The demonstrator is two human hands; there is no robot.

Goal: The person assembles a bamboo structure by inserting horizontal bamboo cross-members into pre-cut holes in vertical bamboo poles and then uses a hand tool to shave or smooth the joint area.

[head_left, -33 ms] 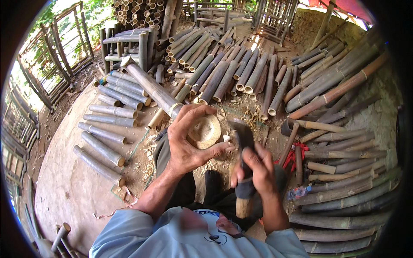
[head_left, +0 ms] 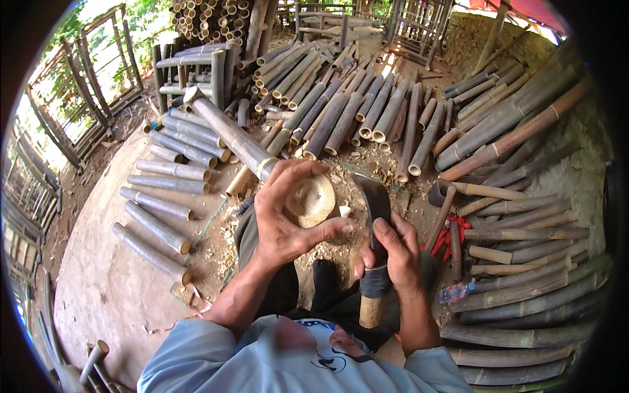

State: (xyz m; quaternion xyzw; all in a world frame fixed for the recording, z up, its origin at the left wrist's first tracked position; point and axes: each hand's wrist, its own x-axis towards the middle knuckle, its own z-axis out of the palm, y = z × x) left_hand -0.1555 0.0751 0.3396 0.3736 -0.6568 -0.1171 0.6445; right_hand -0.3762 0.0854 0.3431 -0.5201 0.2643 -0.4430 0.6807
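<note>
My left hand curls around the end of a thick bamboo tube, its thumb stretched along the near side. The pale, hollowed cut end faces up between thumb and fingers. From there the tube appears to run away to the upper left, partly hidden behind the hand. My right hand is closed on a chopping knife with a broad dark blade, a dark wrapped band and a wooden handle end. The blade stands upright just right of the bamboo end, apart from it. A pale chip shows by my left thumb.
Short bamboo lengths lie in a row on the left slab. Ahead, many bamboo tubes are piled, and long poles are stacked on the right. Wood shavings litter the ground. A plastic bottle and red cloth lie right.
My right hand has shifted slightly right, and the knife blade has turned so more of its length shows. My left hand and the bamboo stay almost in place.
</note>
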